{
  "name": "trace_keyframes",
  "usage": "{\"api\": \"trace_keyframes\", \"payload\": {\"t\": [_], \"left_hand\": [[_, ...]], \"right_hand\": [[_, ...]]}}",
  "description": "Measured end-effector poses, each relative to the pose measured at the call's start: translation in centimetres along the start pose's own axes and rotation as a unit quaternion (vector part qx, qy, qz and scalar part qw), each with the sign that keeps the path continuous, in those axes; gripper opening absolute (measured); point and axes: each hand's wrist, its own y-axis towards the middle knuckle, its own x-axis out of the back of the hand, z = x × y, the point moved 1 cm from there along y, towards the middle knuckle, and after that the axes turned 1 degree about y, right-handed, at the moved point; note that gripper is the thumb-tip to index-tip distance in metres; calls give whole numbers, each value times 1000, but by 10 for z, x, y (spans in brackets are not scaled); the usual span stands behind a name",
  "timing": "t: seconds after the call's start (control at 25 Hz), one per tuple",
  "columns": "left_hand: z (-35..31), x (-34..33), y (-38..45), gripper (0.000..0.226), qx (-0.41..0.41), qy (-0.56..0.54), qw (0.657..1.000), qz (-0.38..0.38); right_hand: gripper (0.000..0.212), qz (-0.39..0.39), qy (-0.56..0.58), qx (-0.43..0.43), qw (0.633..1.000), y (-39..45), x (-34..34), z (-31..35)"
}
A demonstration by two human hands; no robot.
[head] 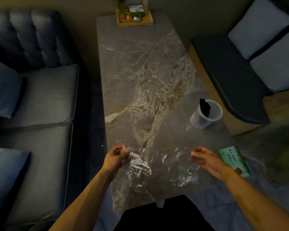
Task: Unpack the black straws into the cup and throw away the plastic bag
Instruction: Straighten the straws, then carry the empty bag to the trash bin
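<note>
Pinched in our left hand (pixel 118 155) is one end of the plastic bag (pixel 140 165), with fingers and thumb closed on the crinkled film. Our right hand (pixel 205 160) grips the opposite end, fingers curled over the film, though the exact contact there is hard to make out. Between both hands the bag is spread above the near end of the table (pixel 140 72). It is clear, thin and heavily wrinkled, and it catches the light in bright creases.

The cup (pixel 205 115) stands on the right side of the table, well apart from the hands. It is translucent, round and tapered. Inside it the black straws (pixel 205 105) stand in one tight bundle, leaning against the left wall, with their tops just above the rim.

The tabletop is grey marble-patterned stone with pale and tan veins. A green card (pixel 234 161) lies flat just beside our right wrist. At the far end a wooden tray (pixel 135 21) holds bottles and a small box.
</note>
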Motion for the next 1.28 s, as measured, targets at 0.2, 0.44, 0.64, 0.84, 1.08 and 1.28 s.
{"api": "trace_keyframes", "payload": {"t": [0.2,0.44,0.64,0.84,1.08,1.28], "left_hand": [[-12,-44,4,19,8,-91,995,39],[-12,-106,2,18,52,10,989,140],[3,-195,-21,10,-78,229,952,188],[16,-283,-54,11,-125,276,925,228],[56,-396,-105,12,-166,325,890,274],[90,-479,-142,13,-200,403,839,307]], "right_hand": [[27,-37,36,9,999,-25,12,-16],[10,-141,134,98,976,-55,59,-25],[12,-212,184,122,952,-100,132,-56],[17,-275,209,118,931,-154,210,-95],[21,-362,256,128,887,-224,294,-149],[10,-425,285,135,849,-277,335,-194]]}}
